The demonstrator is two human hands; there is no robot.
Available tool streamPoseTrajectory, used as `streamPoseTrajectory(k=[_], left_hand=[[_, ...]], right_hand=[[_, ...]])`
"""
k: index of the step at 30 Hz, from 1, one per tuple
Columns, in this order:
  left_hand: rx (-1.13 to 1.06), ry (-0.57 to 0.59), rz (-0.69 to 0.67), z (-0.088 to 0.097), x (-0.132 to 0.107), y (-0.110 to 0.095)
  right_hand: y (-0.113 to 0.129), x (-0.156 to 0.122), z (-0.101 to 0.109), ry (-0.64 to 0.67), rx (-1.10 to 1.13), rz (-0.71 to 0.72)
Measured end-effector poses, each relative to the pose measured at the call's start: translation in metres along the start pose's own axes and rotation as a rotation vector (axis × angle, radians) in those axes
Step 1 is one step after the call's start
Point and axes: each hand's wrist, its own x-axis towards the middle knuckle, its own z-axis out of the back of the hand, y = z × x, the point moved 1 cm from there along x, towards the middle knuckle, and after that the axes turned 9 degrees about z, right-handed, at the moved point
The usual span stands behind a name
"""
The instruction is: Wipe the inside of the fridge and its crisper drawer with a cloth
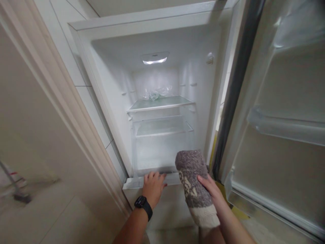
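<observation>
Evidently we are at the fridge (203,88), its cavity lit from the top. Its door (284,84) stands wide to the right. Low in the cavity is a clear drawer (165,206), its front rim nearest us; above it sit two glass shelves, the lower (162,128) and the upper (175,101).

The towel (194,183), grey-brown with pale lettering and a whitish end, is bundled, tilted, before the drawer's right side; whether it touches the rim we cannot tell. A crumpled clear bag (161,93) lies on the upper shelf.

Hands: the right (209,186) holds the towel, fingers along its side. The left (153,188) rests on the drawer's rim with fingers bent over it; we cannot tell if it grips. A watch (143,205) is on that wrist.

Step, our judgement: wiping out the fridge, presently at the drawer. The next move probably calls for the left steadying the rim while the right lays the towel flat against the plastic.
</observation>
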Motion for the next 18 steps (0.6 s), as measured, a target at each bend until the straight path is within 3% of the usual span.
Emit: streamPoseTrajectory(k=[3, 7, 11, 15, 18], left_hand=[[-0.025, 0.021, 0.007, 0.003, 0.001, 0.001], [-0.084, 0.032, 0.023, 0.007, 0.001, 0.002], [-0.113, 0.055, 0.039, 0.005, 0.001, 0.003], [-0.131, 0.068, 0.047, -0.007, 0.001, 0.007], [-0.157, 0.037, 0.042, -0.016, 0.001, 0.013]], right_hand=[[0.016, 0.041, -0.032, 0.090, -0.312, 0.255], [0.020, 0.099, -0.092, 0.132, -0.681, 0.586], [0.013, 0.149, -0.160, 0.197, -0.921, 0.708], [0.000, 0.190, -0.231, 0.259, -0.924, 0.755], [-0.016, 0.201, -0.272, 0.296, -0.912, 0.786]])
